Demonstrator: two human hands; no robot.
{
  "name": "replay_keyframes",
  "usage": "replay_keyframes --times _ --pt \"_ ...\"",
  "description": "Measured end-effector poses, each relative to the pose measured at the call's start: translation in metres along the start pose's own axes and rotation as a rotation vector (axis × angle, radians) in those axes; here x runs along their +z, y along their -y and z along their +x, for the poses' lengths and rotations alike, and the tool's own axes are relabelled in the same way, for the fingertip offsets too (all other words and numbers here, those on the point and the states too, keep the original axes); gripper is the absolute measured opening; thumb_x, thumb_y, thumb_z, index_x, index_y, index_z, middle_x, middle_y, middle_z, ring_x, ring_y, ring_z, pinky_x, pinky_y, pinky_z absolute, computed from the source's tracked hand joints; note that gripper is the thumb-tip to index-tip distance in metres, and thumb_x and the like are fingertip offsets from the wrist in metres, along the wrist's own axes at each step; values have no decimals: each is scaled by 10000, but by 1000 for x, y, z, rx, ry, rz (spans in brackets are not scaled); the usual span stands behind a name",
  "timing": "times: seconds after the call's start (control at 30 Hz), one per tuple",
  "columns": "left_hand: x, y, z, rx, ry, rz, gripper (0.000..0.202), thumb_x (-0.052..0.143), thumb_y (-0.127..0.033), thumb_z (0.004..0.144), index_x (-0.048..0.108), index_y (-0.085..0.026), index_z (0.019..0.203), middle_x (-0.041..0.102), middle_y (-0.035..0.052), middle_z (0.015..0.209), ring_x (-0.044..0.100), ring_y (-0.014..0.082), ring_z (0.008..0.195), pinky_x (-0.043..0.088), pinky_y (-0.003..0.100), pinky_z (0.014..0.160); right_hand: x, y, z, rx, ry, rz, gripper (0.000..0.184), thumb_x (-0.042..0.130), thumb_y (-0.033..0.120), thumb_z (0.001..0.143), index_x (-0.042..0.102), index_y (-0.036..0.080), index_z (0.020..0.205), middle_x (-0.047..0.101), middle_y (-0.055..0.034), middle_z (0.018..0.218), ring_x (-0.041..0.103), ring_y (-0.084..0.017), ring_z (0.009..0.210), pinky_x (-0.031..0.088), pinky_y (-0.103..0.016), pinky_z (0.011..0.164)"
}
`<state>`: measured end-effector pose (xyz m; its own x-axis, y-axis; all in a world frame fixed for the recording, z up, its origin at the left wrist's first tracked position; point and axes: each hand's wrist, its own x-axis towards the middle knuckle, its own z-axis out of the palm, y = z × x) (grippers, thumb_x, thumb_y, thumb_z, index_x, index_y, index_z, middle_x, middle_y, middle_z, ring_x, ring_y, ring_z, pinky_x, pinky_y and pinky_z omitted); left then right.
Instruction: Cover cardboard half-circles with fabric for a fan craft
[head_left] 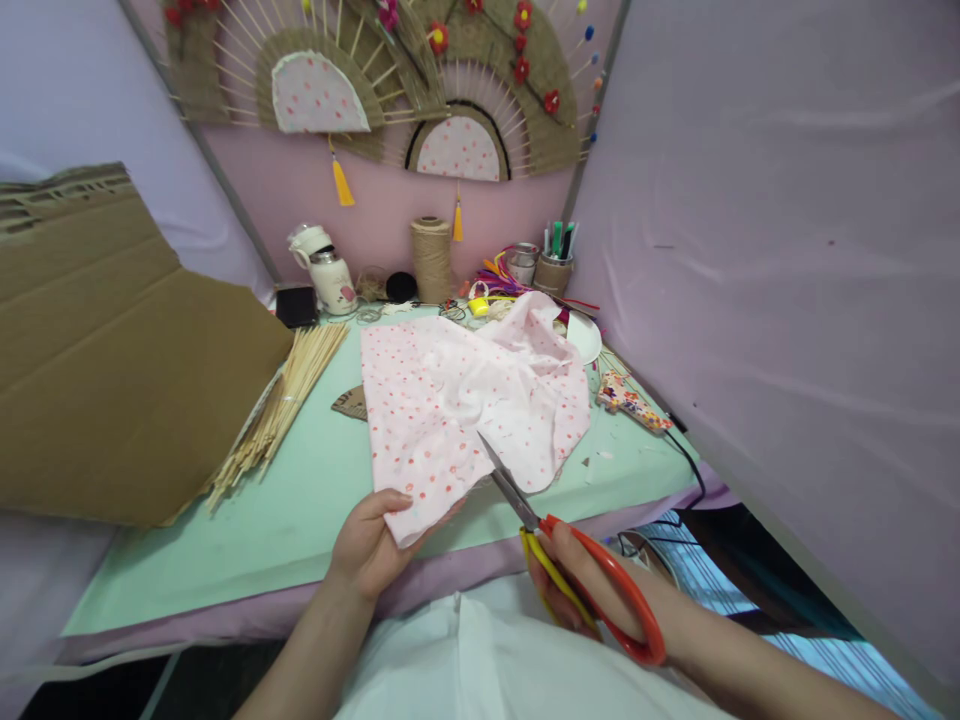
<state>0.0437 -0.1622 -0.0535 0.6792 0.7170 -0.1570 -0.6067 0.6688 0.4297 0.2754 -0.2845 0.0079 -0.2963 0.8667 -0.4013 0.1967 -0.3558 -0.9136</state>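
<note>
Pale pink fabric (420, 400) with small red dots lies rumpled across the table. My left hand (379, 540) pinches its near corner, thumb on top and fingers beneath, at the table's front edge. In my right hand (577, 575) is a pair of scissors (517, 495) with one red and one yellow handle. The blades point up and left, and their tips overlap the fabric's near edge. Part of the lower blade is hidden by the cloth. A small cut piece of cardboard (350, 403) shows from under the fabric's left side.
A large cardboard sheet (135, 380) and a bundle of thin sticks (289, 400) are at left. Behind the fabric stand a bottle (330, 275), a twine spool (431, 260) and a pen holder (553, 272). A floral glue gun (632, 402) with a cable lies at right. Decorated fans (457, 145) hang behind.
</note>
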Motion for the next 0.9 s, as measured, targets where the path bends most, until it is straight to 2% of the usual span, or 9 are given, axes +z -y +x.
replay_keyframes --times 0.2,0.4,0.53,0.73,0.9 --pt "0 1 1 -2 47 23 880 373 71 751 108 -219 1539 518 113 1412 457 283 1314 278 519 1152 0 -11 -1 52 -56 -42 629 184 696 924 451 193 658 408 29 524 372 -94 462 270 -251 455" --pt "0 3 -1 29 -64 59 905 379 99 718 137 -202 1537 564 110 1368 511 277 1271 325 497 1138 2 -1 -1 64 -53 -98 650 183 755 883 425 204 636 390 34 500 376 -98 453 280 -242 439" --pt "2 3 -1 36 -83 75 916 402 91 705 149 -204 1535 560 113 1374 530 285 1254 354 489 1124 3 4 -2 77 -67 -113 660 182 784 859 417 211 630 384 37 473 376 -103 441 294 -249 448" --pt "3 3 -2 38 -93 79 929 396 103 691 165 -210 1534 565 111 1371 533 285 1253 358 493 1121 1 0 -1 81 -21 -41 661 194 759 878 523 198 758 417 35 549 390 -112 487 316 -263 491" --pt "6 3 -2 31 -84 91 943 413 102 680 163 -210 1535 563 118 1374 520 292 1266 350 504 1122 3 -2 6 66 9 69 683 196 790 853 526 193 821 389 52 533 374 -110 487 311 -254 490"
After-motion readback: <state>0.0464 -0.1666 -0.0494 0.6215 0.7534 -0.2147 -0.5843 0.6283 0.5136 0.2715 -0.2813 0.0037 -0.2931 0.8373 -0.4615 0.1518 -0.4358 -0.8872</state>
